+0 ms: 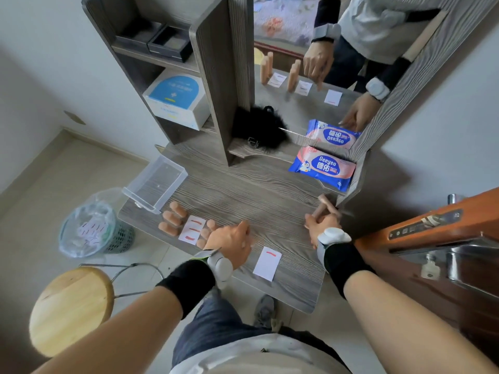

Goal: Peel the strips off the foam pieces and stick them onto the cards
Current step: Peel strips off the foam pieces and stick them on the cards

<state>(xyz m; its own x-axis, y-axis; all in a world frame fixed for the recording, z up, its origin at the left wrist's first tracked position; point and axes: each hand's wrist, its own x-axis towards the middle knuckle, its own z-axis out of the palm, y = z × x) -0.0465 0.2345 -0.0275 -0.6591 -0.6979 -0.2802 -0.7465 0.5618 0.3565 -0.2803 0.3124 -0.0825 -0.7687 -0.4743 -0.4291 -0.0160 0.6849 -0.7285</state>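
Nearest you, a white card (266,264) bearing one red strip lay close to the front edge of the surface (243,190), its long axis running away from you. Your left hand (232,242) rested beside it, fingers reaching down, gripping nothing. Past it, upright foam pieces (172,215) flanked a three-strip card (193,228). Your right hand (321,225) gripped a foam piece (325,203) near the right edge, its length pointing away towards the mirror frame (399,103). Bare surface stretched beyond. On the floor to the left, a lined basket (121,236) held red-marked scraps. A clear box (155,182) sat at the left edge.
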